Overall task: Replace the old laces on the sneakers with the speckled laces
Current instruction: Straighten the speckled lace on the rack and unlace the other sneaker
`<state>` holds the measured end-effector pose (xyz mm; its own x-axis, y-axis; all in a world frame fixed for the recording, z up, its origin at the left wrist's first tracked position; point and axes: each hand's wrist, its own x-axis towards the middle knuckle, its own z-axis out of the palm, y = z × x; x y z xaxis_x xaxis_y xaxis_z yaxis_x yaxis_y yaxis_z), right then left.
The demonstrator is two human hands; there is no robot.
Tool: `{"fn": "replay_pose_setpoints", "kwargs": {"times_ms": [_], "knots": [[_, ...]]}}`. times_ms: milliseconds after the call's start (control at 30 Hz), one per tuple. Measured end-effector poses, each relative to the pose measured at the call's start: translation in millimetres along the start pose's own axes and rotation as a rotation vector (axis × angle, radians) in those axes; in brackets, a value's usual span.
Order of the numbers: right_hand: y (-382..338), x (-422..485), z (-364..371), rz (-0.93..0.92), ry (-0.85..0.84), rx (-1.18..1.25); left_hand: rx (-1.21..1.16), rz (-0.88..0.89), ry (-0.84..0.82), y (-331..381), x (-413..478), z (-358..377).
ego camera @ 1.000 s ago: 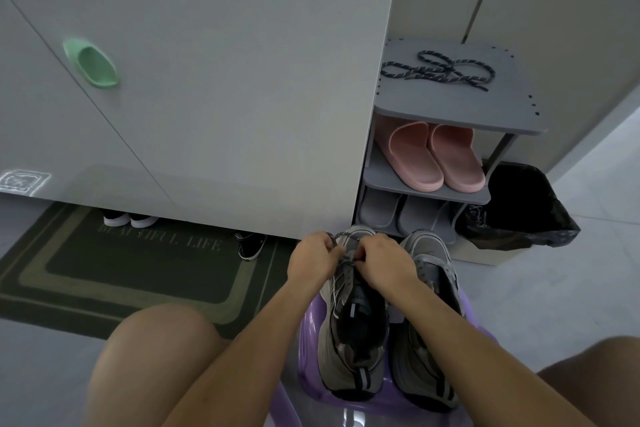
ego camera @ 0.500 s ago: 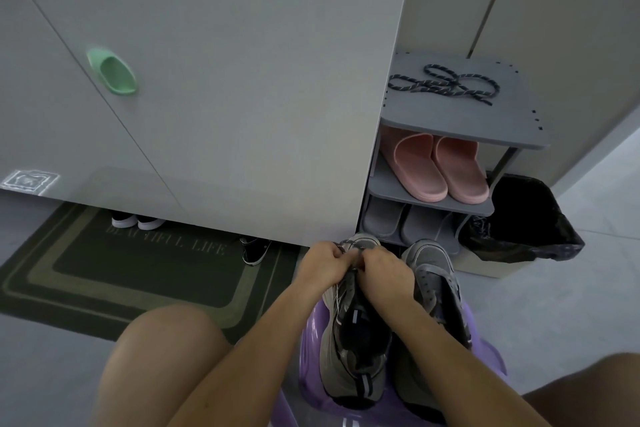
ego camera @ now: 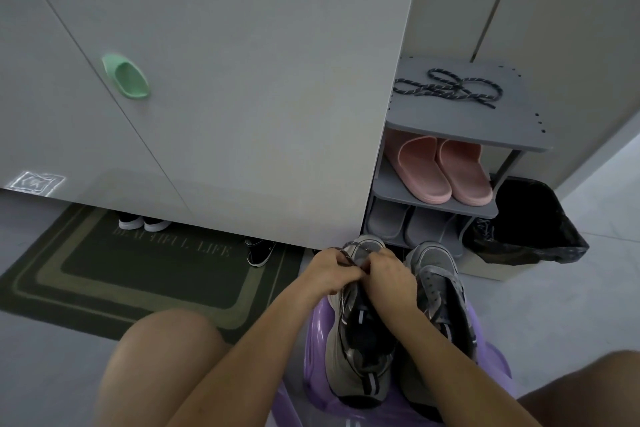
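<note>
Though unclear whether old or new, pinching a lace [ego camera: 360, 246] with left hand [ego camera: 329, 276] and right hand [ego camera: 389, 279], fingers curled, at toe eyelets of the left sneaker [ego camera: 360, 340]. Probably threading; next needs ends drawn even. Beyond, atop the rack [ego camera: 485, 130]: speckled laces [ego camera: 450, 88].

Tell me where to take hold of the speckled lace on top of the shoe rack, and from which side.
Pinch the speckled lace at its middle, where the loops cross, coming straight down from above. It lies flat on the shoe rack's top shelf with nothing over it, so the crossing is probably the easiest hold.
</note>
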<state>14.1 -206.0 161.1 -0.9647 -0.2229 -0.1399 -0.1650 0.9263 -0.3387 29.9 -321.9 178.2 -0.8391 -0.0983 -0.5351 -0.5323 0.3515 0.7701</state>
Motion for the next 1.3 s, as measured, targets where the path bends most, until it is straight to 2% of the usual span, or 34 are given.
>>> {"fn": "replay_pose_setpoints", "kwargs": {"times_ms": [133,300,467,733,900,1000,1100,1167,1300], "knots": [[5,-4,8,-0.006,0.076,0.149,-0.071,-0.023,-0.006,-3,-2,-3],[17,2,2,-0.11,0.035,0.278,-0.066,0.007,0.029,-5,2,0],[32,4,-16,-0.111,0.062,0.268,-0.067,0.04,0.069,-6,4,3],[93,-12,-87,0.15,0.144,0.326,-0.112,0.036,0.037,-3,0,3],[92,-12,-83,0.168,-0.139,0.161,-0.131,0.029,0.038,-4,-2,5],[61,-5,-73,0.099,-0.072,0.113,-0.136,0.03,0.04,-2,-3,6],[28,3,-54,-0.072,0.001,-0.056,-0.12,0.046,0.023,-1,-3,5],[11,8,-38,-0.149,-0.055,-0.182,-0.09,0.066,0.023,-1,-2,6],[-1,18,-27,-0.161,-0.169,-0.374,-0.036,0.064,0.015,-1,-1,5]]}}
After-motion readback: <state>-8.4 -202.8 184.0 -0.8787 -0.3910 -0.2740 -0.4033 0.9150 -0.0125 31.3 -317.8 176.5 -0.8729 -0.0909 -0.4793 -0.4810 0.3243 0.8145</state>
